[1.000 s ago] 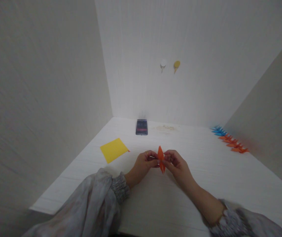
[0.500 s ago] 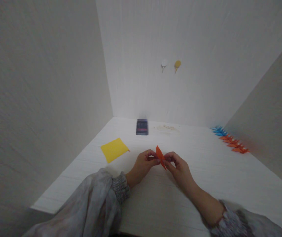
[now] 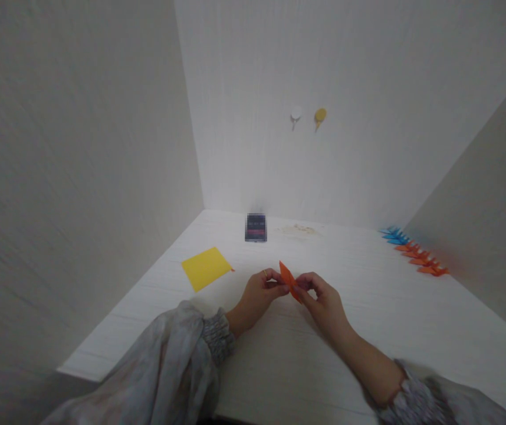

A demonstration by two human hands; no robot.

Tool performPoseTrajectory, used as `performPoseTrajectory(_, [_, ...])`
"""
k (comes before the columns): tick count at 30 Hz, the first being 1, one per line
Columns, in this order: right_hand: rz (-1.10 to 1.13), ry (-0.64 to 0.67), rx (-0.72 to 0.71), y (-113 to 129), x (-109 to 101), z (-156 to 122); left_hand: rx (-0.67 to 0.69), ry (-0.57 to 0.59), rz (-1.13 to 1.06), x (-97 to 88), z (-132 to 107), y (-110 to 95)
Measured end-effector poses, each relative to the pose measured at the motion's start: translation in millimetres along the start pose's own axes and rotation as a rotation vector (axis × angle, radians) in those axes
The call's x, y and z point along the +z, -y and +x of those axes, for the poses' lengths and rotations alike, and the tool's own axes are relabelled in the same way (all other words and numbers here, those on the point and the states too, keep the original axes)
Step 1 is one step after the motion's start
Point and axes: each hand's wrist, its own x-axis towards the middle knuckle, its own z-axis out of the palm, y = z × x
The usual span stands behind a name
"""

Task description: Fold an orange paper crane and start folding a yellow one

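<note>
A folded piece of orange origami paper (image 3: 287, 277) is pinched between my two hands above the white table. My left hand (image 3: 262, 293) is closed on its left side, thumb and fingers together, with a ring on one finger. From the right, my right hand (image 3: 322, 302) grips it between thumb and fingertips. The paper tilts, its pointed upper end leaning left. Fingertips hide its middle, so the exact folds cannot be made out. Left of my hands lies a yellow square of paper (image 3: 206, 268), with a tiny orange-red scrap (image 3: 233, 270) at its right corner.
Folded blue paper figures (image 3: 394, 235) and several orange paper figures (image 3: 425, 260) line the right wall. A dark, blurred-out object (image 3: 256, 228) sits near the back wall. Two hooks, one white (image 3: 296, 114) and one gold (image 3: 320, 115), are on that wall. The white tabletop (image 3: 350, 254) has a worn patch.
The orange paper has turned slightly between my fingers, showing a little more of its face. Both hands keep nearly the same place and grip. The view has shifted very slightly.
</note>
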Motion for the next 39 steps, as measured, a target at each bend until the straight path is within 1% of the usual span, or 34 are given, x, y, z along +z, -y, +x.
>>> performPoseTrajectory(2, [-0.005,0.011,-0.008,-1.2,0.3,0.3,0.004,-0.009,0.015,-0.1,0.3,0.5])
performPoseTrajectory(7, [-0.033,0.033,-0.078,-1.3,0.3,-0.1,0.018,-0.017,0.047,-1.1,0.9,2.0])
performPoseTrajectory(11, [-0.044,0.011,-0.108,1.1,0.8,-1.3,0.021,-0.023,0.084,-1.4,1.3,3.0])
performPoseTrajectory(15, [-0.019,-0.018,-0.143,3.2,3.1,-2.5,0.026,-0.003,0.122,-0.5,2.0,3.8])
performPoseTrajectory(18, [-0.044,-0.029,-0.157,4.2,5.3,-3.1,0.037,0.000,0.143,-0.6,3.1,6.0])
performPoseTrajectory(23, [-0.102,-0.025,-0.250,5.9,7.1,-3.5,0.064,0.018,0.124,-0.6,3.7,9.8])
performPoseTrajectory(26, [-0.116,-0.021,-0.281,7.0,6.8,-3.6,0.054,0.027,0.081,0.8,2.7,9.3])
performPoseTrajectory(31, [-0.129,-0.033,-0.278,7.2,4.6,-3.6,0.047,0.049,0.029,3.6,0.7,5.3])
performPoseTrajectory(36, [-0.136,-0.041,-0.182,3.3,4.6,-2.8,0.050,0.052,0.082,4.3,-0.8,2.8])
performPoseTrajectory(37, [-0.136,-0.047,-0.188,2.3,5.0,-2.5,0.055,0.058,0.087,4.2,-0.8,3.1])
performPoseTrajectory(39, [-0.124,-0.056,-0.242,0.6,5.8,-2.0,0.066,0.077,0.075,3.9,-0.3,4.2])
